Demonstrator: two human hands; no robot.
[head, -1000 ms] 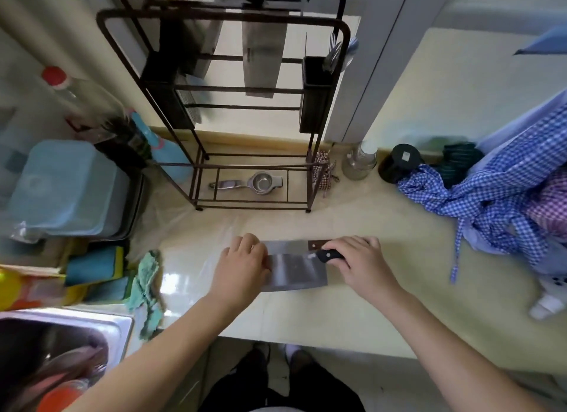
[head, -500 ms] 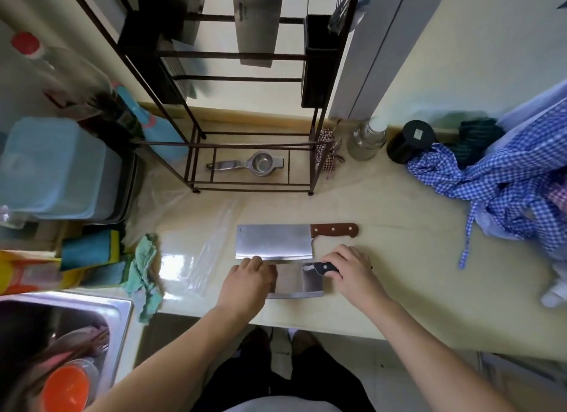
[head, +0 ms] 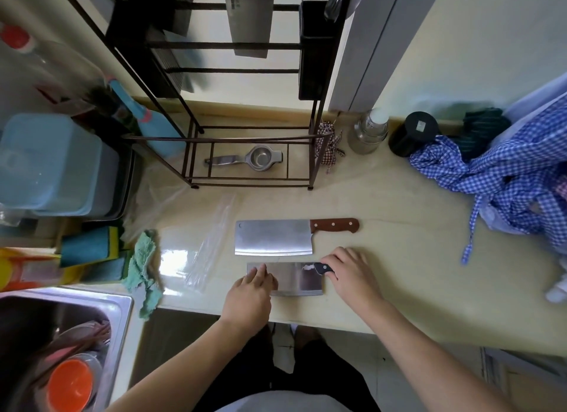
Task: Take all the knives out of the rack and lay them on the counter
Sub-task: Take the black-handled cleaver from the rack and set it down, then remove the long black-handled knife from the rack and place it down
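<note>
Two cleavers lie on the cream counter [head: 383,258]. The farther one, a wooden-handled cleaver [head: 273,237], rests flat with nothing touching it. Nearer the front edge lies a black-handled cleaver [head: 294,278]. My right hand [head: 349,273] grips its black handle, and my left hand [head: 251,292] presses fingertips on the left end of its blade. Behind them stands the dark metal rack [head: 254,74]. One wide blade [head: 250,19] hangs in the rack at the top, and a dark blade [head: 171,28] hangs to its left.
A metal squeezer [head: 245,160] lies on the rack's base. Blue checked cloth [head: 506,172], a black jar [head: 412,134] and a glass jar [head: 368,132] sit at right. Blue containers [head: 52,166], sponges [head: 89,246], a green rag [head: 142,270] and a sink [head: 61,344] are at left.
The black-handled cleaver came down toward the front edge and now lies flat below the wooden-handled one. My view dropped lower, and my left hand slid to the blade's left end.
</note>
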